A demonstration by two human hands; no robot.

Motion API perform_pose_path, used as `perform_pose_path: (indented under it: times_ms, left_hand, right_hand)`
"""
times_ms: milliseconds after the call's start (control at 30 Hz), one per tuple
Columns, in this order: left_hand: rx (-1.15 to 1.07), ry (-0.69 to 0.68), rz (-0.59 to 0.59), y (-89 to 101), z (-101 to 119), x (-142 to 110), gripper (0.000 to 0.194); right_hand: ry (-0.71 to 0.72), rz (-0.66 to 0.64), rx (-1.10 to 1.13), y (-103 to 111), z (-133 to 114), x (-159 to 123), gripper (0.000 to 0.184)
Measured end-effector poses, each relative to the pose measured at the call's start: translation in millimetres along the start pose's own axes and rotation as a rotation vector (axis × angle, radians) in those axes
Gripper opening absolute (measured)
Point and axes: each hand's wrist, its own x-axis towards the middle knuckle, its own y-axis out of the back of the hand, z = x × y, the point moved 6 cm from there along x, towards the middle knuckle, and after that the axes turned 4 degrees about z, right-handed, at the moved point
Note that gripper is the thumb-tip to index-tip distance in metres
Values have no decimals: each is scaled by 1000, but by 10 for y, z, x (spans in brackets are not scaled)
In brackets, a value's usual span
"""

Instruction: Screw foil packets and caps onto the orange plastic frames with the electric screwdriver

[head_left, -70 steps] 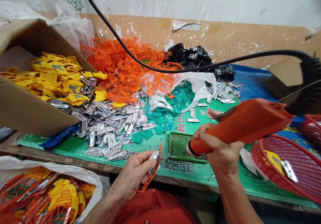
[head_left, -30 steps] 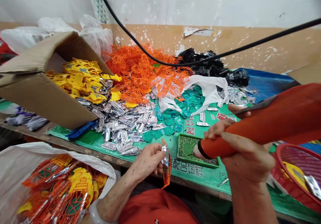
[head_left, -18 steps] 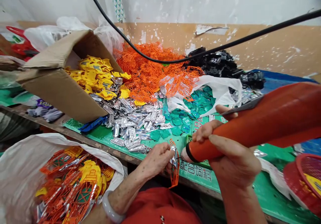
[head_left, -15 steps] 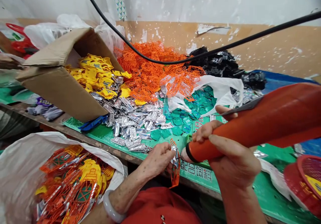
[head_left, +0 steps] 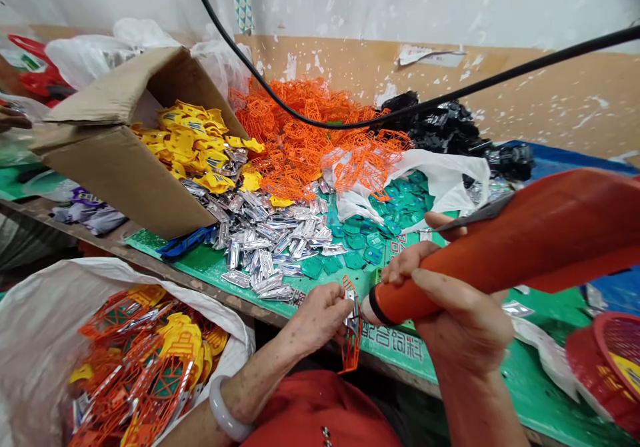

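Observation:
Pinched in my left hand is an orange plastic lattice frame with a silver plate on it, held upright at the table's near edge. My right hand is wrapped round a thick orange power screwdriver, which points left and down. Its dark, thin bit meets the silver plate; the exact contact point is too small to make out. Loose silver plates lie just beyond my left hand, with teal plastic pieces beside them.
A tipped cardboard box spills yellow parts. Behind lie heaps of orange frames and black parts. A white sack of assembled pieces stands lower left, a red basket at right. A black cable hangs across the view.
The view has shifted slightly. Both hands keep their holds, and the screwdriver bit stays at the silver plate, with the tool's rear tilted a little.

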Motion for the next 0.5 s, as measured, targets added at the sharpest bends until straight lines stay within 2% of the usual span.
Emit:
perform_pose_path:
  times_ms: [500]
  left_hand:
    - [-38,2,11,-15,5,-19,11]
  right_hand:
    - [21,2,-43,-10,-21,-10,42]
